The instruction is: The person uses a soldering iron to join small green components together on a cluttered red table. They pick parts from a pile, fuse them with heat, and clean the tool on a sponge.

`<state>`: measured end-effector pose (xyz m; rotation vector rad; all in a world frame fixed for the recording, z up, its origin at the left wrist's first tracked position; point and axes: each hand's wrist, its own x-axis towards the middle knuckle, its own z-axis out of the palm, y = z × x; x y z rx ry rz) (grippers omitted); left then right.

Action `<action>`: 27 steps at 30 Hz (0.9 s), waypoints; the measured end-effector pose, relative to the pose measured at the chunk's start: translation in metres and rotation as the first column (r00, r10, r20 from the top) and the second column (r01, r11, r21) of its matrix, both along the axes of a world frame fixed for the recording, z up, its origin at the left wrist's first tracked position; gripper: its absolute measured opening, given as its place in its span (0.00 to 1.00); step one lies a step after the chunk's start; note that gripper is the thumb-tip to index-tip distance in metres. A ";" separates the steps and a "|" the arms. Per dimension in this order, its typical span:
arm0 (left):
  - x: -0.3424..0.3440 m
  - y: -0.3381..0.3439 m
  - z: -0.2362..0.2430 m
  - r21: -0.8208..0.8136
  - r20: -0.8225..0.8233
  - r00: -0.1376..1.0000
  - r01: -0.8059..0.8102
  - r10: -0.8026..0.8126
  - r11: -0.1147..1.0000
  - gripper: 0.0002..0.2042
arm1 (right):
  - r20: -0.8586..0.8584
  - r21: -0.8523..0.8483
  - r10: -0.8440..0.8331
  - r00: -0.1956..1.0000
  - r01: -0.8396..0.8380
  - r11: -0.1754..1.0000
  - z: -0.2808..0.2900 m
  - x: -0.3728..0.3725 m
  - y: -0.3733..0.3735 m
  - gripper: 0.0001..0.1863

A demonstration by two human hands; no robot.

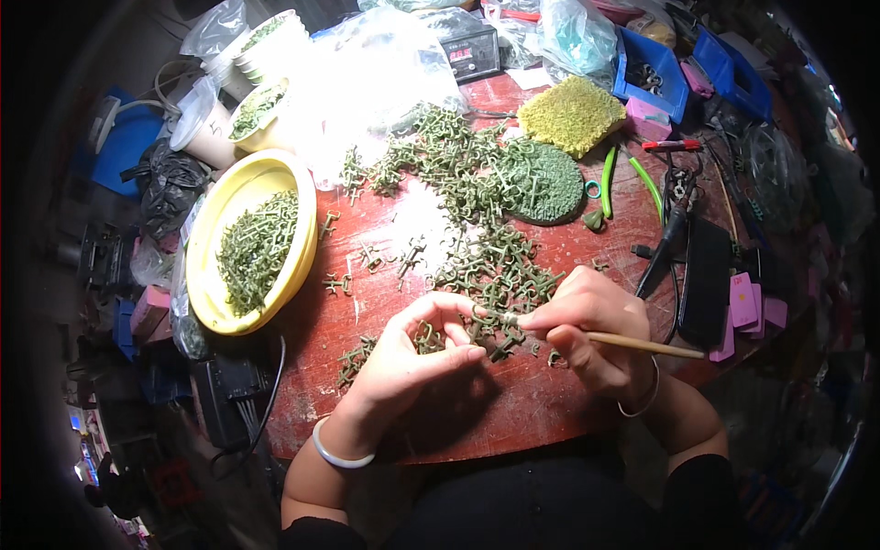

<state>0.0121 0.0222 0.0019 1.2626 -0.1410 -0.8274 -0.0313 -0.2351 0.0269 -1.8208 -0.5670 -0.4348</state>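
My left hand (412, 344) is closed, its fingertips at a small dark green branched wax-like piece (478, 313); the grip is partly hidden. Facing it, my right hand (600, 330) is wrapped round a thin wooden-handled tool (651, 346). The handle sticks out to the right, and the tool's pale front end points at the piece by my left fingertips. Below and beyond both hands spreads a loose heap of similar green branched pieces (486, 266) on the red tabletop (357, 298).
At left stands a tilted yellow basin (307, 220) of green pieces. Farther back are tubs (206, 128), clear plastic bags (385, 64), a round green pad (555, 188) and a yellow sponge (573, 115). Green-handled pliers (609, 181), a black box (704, 284) and blue bins (674, 87) lie right.
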 end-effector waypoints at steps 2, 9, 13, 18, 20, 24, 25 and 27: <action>-0.001 0.000 0.000 -0.004 0.008 1.000 0.008 -0.008 1.000 0.20 | -0.034 -0.056 0.066 0.997 -0.068 0.996 0.003 0.001 0.002 0.06; -0.004 -0.002 0.006 0.016 0.023 1.000 0.013 -0.013 1.000 0.19 | -0.011 -0.069 -0.084 0.996 0.083 0.994 -0.003 -0.001 0.005 0.06; 0.001 -0.002 0.008 0.111 0.287 0.926 0.223 -0.246 0.968 0.15 | -0.243 -0.141 -0.181 0.953 0.150 0.979 0.000 -0.002 0.006 0.07; -0.004 -0.005 0.013 0.302 0.502 0.755 0.304 -0.422 0.904 0.13 | -0.195 -0.185 -0.116 0.974 0.079 0.980 -0.001 0.003 -0.003 0.07; -0.005 -0.005 0.008 0.354 0.579 0.683 0.282 -0.445 0.892 0.13 | -0.320 -0.293 -0.019 0.947 -0.080 0.953 0.006 0.003 -0.012 0.08; -0.003 -0.003 0.006 0.422 0.588 0.650 0.260 -0.481 0.868 0.14 | -0.271 -0.491 0.055 0.961 -0.187 0.851 0.007 -0.001 -0.014 0.13; -0.003 -0.004 0.008 0.423 0.588 0.650 0.259 -0.480 0.868 0.14 | -0.276 -0.525 0.056 0.959 -0.199 0.827 0.008 -0.002 -0.013 0.15; -0.004 -0.005 0.013 0.445 0.557 0.680 0.241 -0.477 0.863 0.14 | -0.252 -0.544 0.055 0.966 -0.188 0.818 0.007 -0.004 -0.010 0.16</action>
